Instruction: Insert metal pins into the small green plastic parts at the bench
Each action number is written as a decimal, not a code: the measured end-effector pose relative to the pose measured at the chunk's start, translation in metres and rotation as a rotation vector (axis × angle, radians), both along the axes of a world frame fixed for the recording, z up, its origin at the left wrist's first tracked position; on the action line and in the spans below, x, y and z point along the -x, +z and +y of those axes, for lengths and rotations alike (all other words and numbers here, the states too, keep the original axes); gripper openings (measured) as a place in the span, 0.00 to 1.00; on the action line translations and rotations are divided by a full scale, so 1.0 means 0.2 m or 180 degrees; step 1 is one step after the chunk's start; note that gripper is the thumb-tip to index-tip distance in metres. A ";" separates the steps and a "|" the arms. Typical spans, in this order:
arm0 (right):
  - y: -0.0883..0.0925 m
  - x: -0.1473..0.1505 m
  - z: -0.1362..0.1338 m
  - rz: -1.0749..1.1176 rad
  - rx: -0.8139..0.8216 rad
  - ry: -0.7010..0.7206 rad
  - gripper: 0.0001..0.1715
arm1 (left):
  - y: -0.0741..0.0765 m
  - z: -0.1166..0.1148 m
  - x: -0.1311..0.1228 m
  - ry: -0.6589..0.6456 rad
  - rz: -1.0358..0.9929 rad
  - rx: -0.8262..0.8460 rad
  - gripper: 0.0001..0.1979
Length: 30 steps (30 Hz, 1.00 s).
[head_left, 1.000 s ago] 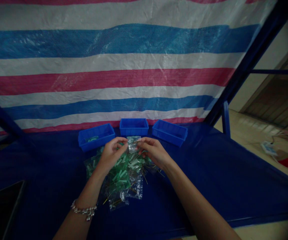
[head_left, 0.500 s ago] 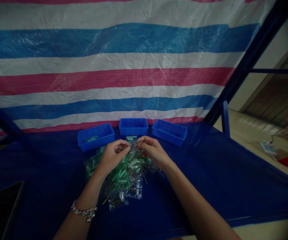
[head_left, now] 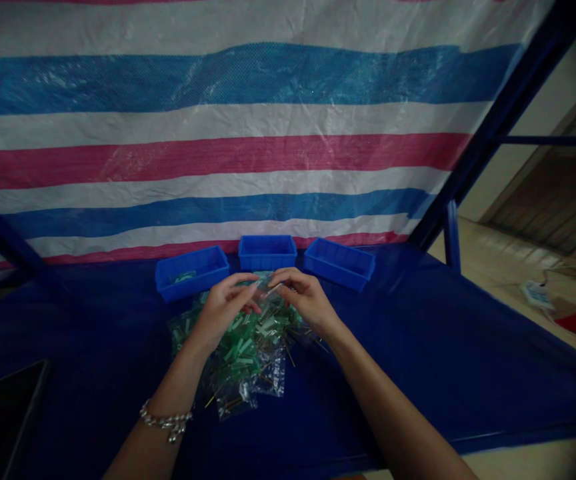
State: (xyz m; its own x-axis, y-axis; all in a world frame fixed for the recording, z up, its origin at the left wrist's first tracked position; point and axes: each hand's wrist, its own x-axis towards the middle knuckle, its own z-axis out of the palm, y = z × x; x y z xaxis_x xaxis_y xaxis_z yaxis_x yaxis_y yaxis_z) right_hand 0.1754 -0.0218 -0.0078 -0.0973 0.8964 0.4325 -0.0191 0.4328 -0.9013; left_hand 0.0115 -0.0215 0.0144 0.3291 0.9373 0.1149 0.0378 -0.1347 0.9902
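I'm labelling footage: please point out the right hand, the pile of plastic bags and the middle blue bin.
Right hand (head_left: 309,301), head view: middle of the hand.
Pile of plastic bags (head_left: 241,352), head view: its green part.
Middle blue bin (head_left: 268,261), head view: front wall.

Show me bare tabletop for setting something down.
Bare blue tabletop lies between the right arm and the table's right edge, and between the left arm and the black-screened device. Crowded: plastic packets spread between the arms, near the blue bins.

Three bins (head_left: 267,263) stood behind the packet heap (head_left: 242,353) on the table (head_left: 448,353); a sheet (head_left: 268,157) hung behind them; a flat panel (head_left: 1,427) lay left.
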 end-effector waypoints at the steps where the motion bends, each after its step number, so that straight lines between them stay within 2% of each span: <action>1: 0.01 0.00 0.00 -0.0019 0.0001 0.0030 0.06 | 0.00 0.00 0.00 0.0005 0.0015 -0.0053 0.17; 6: 0.03 0.00 -0.02 0.0334 0.0571 0.0103 0.15 | 0.00 0.00 0.00 0.0257 -0.0009 -0.0213 0.22; 9: 0.03 0.01 -0.03 0.0547 0.1058 0.0155 0.15 | 0.01 0.00 0.00 0.0357 0.0058 -0.0266 0.22; 14: 0.03 0.01 -0.04 0.0038 0.1267 0.0631 0.12 | 0.00 0.01 0.00 0.0241 0.0197 -0.0299 0.21; 16: 0.03 -0.01 -0.04 -0.0090 0.1314 0.0647 0.11 | -0.02 0.02 0.00 0.0199 0.0282 -0.0352 0.20; 20: 0.03 -0.05 -0.03 -0.0056 0.1360 0.0362 0.10 | -0.03 0.04 0.02 0.0497 0.0647 -0.0678 0.16; 24: 0.04 -0.07 0.02 0.0102 0.1464 -0.0146 0.08 | -0.05 0.06 0.05 0.0875 0.1225 -0.1131 0.14; 30: 0.16 -0.06 0.26 0.0168 0.1562 -0.0867 0.07 | -0.08 0.07 0.06 0.0854 0.1859 -0.1658 0.13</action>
